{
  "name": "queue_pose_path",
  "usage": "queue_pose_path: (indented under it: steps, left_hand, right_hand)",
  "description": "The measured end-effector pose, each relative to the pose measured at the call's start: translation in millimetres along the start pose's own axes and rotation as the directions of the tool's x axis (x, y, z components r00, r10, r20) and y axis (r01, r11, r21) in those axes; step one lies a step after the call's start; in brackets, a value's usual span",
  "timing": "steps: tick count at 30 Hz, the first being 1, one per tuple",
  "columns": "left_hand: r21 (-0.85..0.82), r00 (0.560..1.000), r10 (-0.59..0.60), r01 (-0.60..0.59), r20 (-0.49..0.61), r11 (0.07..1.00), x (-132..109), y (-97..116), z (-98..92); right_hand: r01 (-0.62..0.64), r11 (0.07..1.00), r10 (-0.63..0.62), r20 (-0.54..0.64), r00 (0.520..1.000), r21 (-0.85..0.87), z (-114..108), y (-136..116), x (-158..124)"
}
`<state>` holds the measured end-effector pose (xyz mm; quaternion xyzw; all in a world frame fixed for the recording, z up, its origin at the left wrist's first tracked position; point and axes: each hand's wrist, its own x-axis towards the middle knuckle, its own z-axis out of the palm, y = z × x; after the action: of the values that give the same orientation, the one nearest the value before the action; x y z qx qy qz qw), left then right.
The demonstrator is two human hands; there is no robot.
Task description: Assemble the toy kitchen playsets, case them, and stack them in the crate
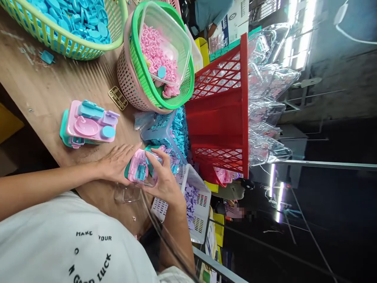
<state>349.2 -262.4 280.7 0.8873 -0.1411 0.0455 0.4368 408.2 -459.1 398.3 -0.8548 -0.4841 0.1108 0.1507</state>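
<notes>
Where my work stands, as I judge it, one toy set (pixel 92 122) sits bare on the table (pixel 70 74) near my left forearm, its pink basin (pixel 86 126) and round blue disc (pixel 108 132) already in place on top, with no clear cover over it. The pink-and-teal toy (pixel 139 168) between my two hands looks further along, since clear plastic seems to lie over part of it, though my fingers hide how far it reaches. A clear shell (pixel 127 194) lies just beside it on the table, and plenty of loose blue pieces (pixel 88 29) fill the basket beyond. My left arm comes in nearly straight, the left hand (pixel 118 163) flattened along one side of the toy, fingers together, thumb towards its lower corner. My right elbow is bent, and the right hand (pixel 165 184) holds the opposite side, thumb and forefinger spread around it, so the toy is braced between both palms.
</notes>
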Motion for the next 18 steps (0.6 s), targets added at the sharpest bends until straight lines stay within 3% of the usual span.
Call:
queue_pose_path:
  steps: [11,18]
  left_hand:
    - [-0.021,0.997,0.041,-0.043,-0.062,0.999,1.0,2.2,-1.4]
    - [-0.095,0.997,0.054,-0.06,-0.061,0.994,1.5,1.1,-2.1]
  right_hand:
    - [0.059,0.996,-0.06,0.006,0.998,0.073,-2.9,3.5,2.3]
    - [0.03,0.999,-0.032,0.041,0.999,0.045,-3.0,0.0,4.2]
